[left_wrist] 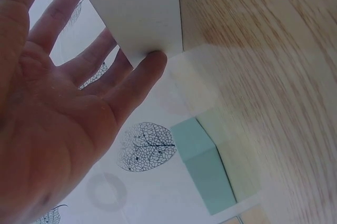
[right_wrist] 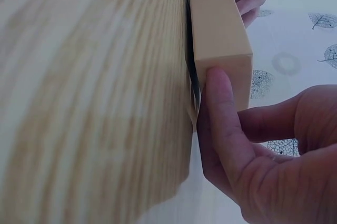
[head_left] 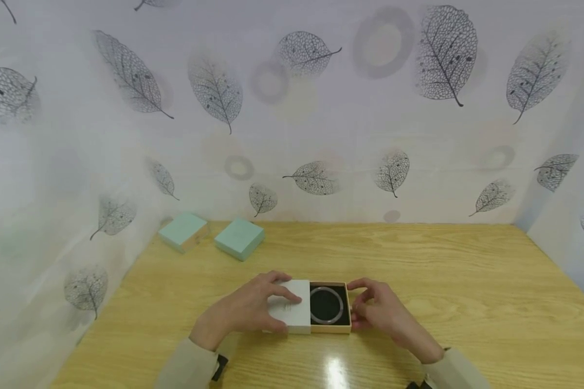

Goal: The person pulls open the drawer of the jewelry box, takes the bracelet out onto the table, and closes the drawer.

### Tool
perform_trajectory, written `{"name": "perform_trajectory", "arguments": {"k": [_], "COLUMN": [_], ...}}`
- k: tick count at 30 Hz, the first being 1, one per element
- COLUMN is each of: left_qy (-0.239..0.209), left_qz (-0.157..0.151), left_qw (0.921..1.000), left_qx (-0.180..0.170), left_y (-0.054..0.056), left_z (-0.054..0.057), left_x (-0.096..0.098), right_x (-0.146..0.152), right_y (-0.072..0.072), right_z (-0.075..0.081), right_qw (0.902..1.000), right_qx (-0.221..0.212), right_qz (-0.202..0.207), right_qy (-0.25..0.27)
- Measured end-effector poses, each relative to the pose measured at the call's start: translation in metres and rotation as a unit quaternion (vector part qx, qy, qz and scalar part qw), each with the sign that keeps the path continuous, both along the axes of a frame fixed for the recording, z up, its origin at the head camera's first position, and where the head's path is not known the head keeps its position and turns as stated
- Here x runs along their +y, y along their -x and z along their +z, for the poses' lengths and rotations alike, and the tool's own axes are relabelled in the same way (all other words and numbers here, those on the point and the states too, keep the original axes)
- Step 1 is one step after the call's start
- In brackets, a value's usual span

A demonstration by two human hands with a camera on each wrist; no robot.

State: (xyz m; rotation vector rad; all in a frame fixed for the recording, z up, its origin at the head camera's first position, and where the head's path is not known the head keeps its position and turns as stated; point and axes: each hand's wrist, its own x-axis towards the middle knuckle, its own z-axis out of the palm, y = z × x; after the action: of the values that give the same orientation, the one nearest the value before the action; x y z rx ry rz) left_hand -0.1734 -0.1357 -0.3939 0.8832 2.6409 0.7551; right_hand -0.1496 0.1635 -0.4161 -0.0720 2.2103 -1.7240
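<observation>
In the head view, a white box sleeve (head_left: 297,313) lies on the table with its tan inner drawer (head_left: 330,329) slid partly out to the right. Inside the drawer, a pale translucent bangle (head_left: 342,307) rests on a black insert (head_left: 326,306). My left hand (head_left: 253,302) grips the sleeve from the left, one finger over its top and the thumb at its near side. At the drawer's right end is my right hand (head_left: 382,310), fingers bent. The right wrist view shows a digit pressed to the drawer's end face (right_wrist: 224,63); part of the hold is hidden.
Two mint-green boxes, one at the far left (head_left: 182,229) and another beside it (head_left: 239,237), lie toward the back of the wood-grain table (head_left: 443,270). A leaf-patterned backdrop (head_left: 345,124) encloses the back and sides.
</observation>
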Motion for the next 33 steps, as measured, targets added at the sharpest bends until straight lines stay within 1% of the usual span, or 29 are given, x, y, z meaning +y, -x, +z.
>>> {"name": "perform_trajectory", "arguments": {"k": [8,24,33], "left_qy": [0.001,0.004,0.002], "left_qz": [0.001,-0.002,0.001], "left_qw": [1.0,1.0,1.0], "left_qx": [0.001,0.003,0.001], "left_y": [0.0011,0.0005,-0.0009], "left_z": [0.0,0.0003,0.0019], "left_x": [0.0,0.0003,0.0009], "right_x": [0.0005,0.0047,0.0064], "right_y": [-0.0002,0.0,-0.0009], "right_z": [0.0017,0.0004,0.0006], "right_qw": [0.9999,1.0,1.0], "right_qx": [-0.008,-0.007,-0.006], "right_qz": [-0.004,0.006,0.004], "right_qy": [-0.006,0.0,0.0]}}
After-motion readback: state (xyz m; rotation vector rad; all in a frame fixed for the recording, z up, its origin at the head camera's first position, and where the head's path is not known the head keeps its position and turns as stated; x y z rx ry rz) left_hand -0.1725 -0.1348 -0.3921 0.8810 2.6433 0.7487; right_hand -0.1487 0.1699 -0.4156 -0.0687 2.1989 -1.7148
